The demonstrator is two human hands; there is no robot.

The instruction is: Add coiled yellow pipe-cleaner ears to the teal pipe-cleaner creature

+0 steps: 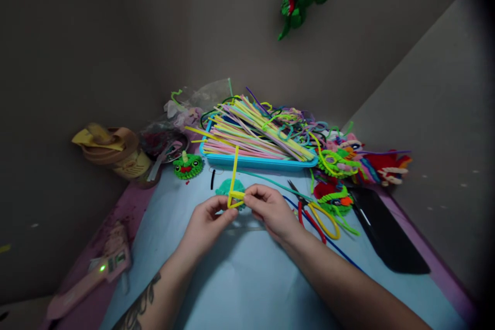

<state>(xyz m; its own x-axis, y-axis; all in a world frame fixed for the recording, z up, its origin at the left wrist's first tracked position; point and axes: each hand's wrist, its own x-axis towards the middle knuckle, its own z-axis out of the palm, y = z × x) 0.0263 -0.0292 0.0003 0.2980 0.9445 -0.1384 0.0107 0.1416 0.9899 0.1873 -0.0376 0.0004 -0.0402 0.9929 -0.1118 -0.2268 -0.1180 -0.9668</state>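
Between my hands is a yellow pipe cleaner (pixel 234 178), bent into a small loop low down, with one straight end pointing up. My left hand (pixel 211 219) pinches the loop's left corner between thumb and fingers. On the other side, my right hand (pixel 268 209) pinches the loop's right end. Just behind the loop lies a teal fuzzy piece (pixel 224 186) on the blue table cover, partly hidden by my fingers. A short black strip (pixel 212 179) rests left of it. Pliers with red handles (pixel 315 224) and yellow-handled scissors (pixel 327 219) lie right of my right hand.
A blue tray (pixel 263 163) heaped with pastel pipe cleaners stands at the back. A green fuzzy head (pixel 187 165) sits left of it, near a lidded cup (pixel 126 152). A pink glue gun (pixel 91 278) with a lit green light lies left. A black flat object (pixel 390 232) is at right.
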